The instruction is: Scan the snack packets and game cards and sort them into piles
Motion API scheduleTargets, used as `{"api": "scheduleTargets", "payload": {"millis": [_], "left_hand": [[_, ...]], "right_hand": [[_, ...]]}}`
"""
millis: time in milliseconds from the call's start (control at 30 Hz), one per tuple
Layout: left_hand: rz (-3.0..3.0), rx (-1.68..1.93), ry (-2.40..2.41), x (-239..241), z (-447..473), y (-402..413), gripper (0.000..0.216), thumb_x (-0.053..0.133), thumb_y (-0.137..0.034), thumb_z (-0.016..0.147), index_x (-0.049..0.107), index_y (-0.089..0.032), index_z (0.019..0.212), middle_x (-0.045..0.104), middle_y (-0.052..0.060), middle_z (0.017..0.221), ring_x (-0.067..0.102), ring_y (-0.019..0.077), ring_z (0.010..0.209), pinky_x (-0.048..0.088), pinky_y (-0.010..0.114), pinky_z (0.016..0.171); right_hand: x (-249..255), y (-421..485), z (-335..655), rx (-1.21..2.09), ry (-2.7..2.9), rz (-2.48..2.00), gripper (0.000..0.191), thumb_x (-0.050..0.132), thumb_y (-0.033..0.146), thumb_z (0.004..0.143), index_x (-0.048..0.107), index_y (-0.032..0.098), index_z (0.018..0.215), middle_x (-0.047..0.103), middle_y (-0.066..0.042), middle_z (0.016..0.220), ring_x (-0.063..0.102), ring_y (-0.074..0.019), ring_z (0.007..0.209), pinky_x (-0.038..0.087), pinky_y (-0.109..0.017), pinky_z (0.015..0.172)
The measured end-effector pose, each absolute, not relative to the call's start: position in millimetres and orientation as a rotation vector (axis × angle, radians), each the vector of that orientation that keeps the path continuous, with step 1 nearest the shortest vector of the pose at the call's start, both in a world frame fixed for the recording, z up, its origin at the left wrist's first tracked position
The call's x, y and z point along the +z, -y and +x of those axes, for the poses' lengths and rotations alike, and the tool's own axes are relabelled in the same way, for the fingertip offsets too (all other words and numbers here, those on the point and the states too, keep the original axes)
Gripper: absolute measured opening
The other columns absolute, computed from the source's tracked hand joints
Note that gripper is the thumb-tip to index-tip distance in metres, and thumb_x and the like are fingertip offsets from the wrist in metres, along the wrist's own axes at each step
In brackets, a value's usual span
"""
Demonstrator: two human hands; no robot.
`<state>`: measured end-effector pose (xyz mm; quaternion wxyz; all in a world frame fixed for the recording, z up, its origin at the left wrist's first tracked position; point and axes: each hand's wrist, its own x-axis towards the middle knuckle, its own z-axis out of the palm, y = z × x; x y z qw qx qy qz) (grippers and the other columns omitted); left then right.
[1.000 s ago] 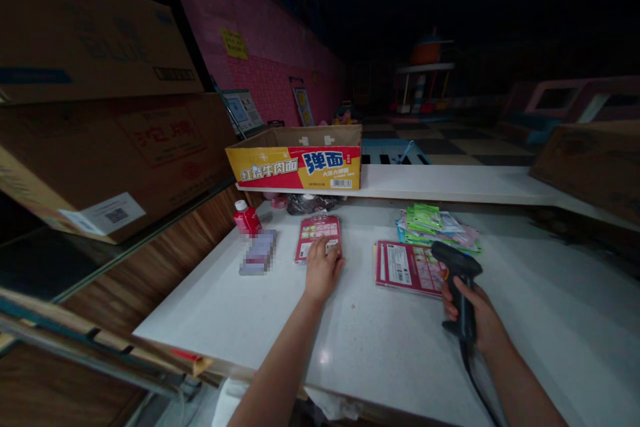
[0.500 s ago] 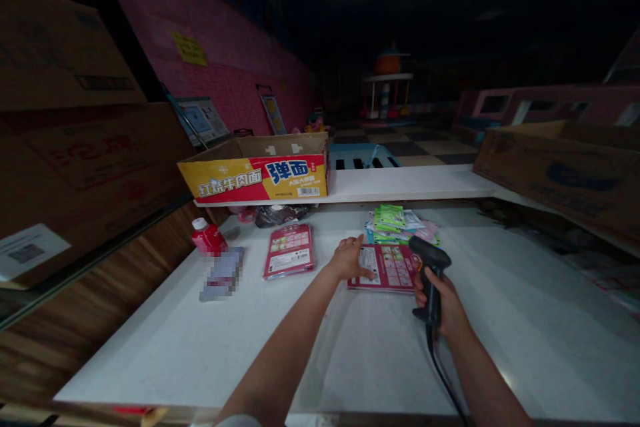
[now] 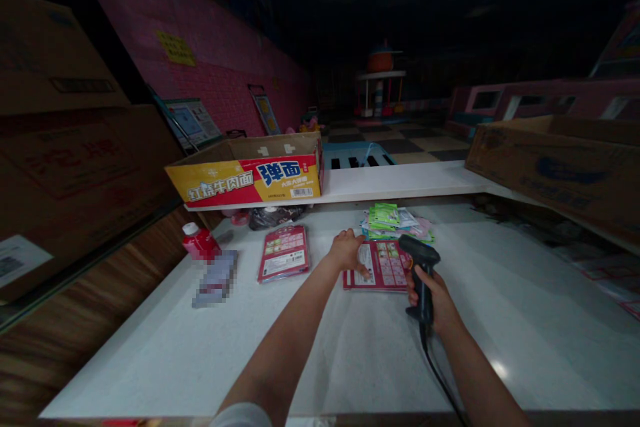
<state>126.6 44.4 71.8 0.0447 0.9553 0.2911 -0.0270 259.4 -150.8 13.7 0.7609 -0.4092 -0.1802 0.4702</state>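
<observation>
My left hand (image 3: 347,252) rests on the left end of a flat red package (image 3: 393,265) on the counter, its fingers at the far edge and its thumb across the white label. My right hand (image 3: 437,297) is wrapped round the handle of a black barcode scanner (image 3: 421,273), whose head is over the right end of that package. Its cable hangs down toward the counter's front edge. A second flat red package (image 3: 284,251) lies to the left, apart from both hands. Just behind the first package is a pile of green and pale sachets (image 3: 387,219).
On the left stand a red bottle with a white cap (image 3: 200,241) and a blurred-out flat object (image 3: 216,278). A yellow and red noodle carton (image 3: 245,177) sits on the raised shelf (image 3: 395,180), with a brown carton (image 3: 545,160) at right. Stacked boxes (image 3: 75,160) flank the counter.
The view has shifted slightly, so everything appears a little further left. Both hands keep their places at the package, and the scanner stays over its right end.
</observation>
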Motion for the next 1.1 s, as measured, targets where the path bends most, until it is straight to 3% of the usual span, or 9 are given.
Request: {"api": "scheduleTargets", "payload": {"millis": [500, 733, 833, 933, 1000, 1100], "left_hand": [[2.868, -0.049, -0.894, 72.1, 119.7, -39.4, 0.106, 0.081, -0.069, 0.047, 0.052, -0.023, 0.138, 0.056, 0.015, 0.123, 0.057, 0.0371, 0.113, 0.045, 0.045, 0.098], [2.74, -0.089, -1.028, 65.1, 122.5, -44.2, 0.093, 0.088, -0.062, 0.037, 0.065, -0.014, 0.113, 0.065, 0.018, 0.112, 0.061, 0.0365, 0.107, 0.048, 0.04, 0.093], [2.632, -0.076, -0.97, 63.4, 122.8, -49.8, 0.073, 0.091, -0.053, 0.039, 0.07, -0.016, 0.098, 0.071, 0.013, 0.102, 0.065, 0.0322, 0.1, 0.05, 0.035, 0.087], [2.364, -0.048, -0.729, 61.6, 119.9, -55.3, 0.041, 0.086, -0.045, 0.054, 0.071, -0.018, 0.081, 0.073, 0.004, 0.081, 0.067, 0.0236, 0.083, 0.051, 0.029, 0.076], [2.092, -0.051, -0.578, 60.9, 116.1, -57.0, 0.038, 0.082, -0.045, 0.059, 0.069, -0.018, 0.082, 0.071, 0.001, 0.073, 0.066, 0.0196, 0.07, 0.051, 0.028, 0.067], [1.73, -0.076, -0.458, 62.4, 107.1, -56.6, 0.053, 0.084, -0.05, 0.056, 0.066, -0.016, 0.092, 0.071, 0.002, 0.074, 0.065, 0.0179, 0.062, 0.051, 0.027, 0.057]], "right_hand": [[19.8, 150.9, 254.7, 1.005, 0.371, -0.942, 0.046, 0.087, 0.048, 0.061, 0.062, 0.018, 0.086, 0.059, 0.005, 0.055, 0.048, -0.0074, 0.037, 0.039, -0.017, 0.033], [19.9, 150.2, 253.5, 0.998, 0.388, -0.938, 0.044, 0.087, 0.049, 0.061, 0.06, 0.019, 0.08, 0.059, 0.004, 0.055, 0.048, -0.0074, 0.037, 0.038, -0.017, 0.033], [19.2, 149.6, 252.4, 0.982, 0.395, -0.94, 0.043, 0.086, 0.048, 0.063, 0.06, 0.019, 0.08, 0.058, 0.004, 0.055, 0.048, -0.0079, 0.037, 0.038, -0.017, 0.033], [18.4, 149.3, 252.6, 0.986, 0.388, -0.915, 0.039, 0.085, 0.046, 0.065, 0.059, 0.02, 0.079, 0.058, 0.004, 0.055, 0.047, -0.0077, 0.037, 0.038, -0.018, 0.033], [18.8, 149.9, 254.1, 1.016, 0.377, -0.883, 0.039, 0.085, 0.045, 0.066, 0.057, 0.019, 0.075, 0.058, 0.003, 0.056, 0.046, -0.0074, 0.037, 0.038, -0.018, 0.033], [21.2, 152.5, 257.1, 1.092, 0.378, -0.819, 0.039, 0.085, 0.044, 0.066, 0.056, 0.019, 0.072, 0.056, 0.003, 0.057, 0.044, -0.0066, 0.038, 0.037, -0.018, 0.034]]}}
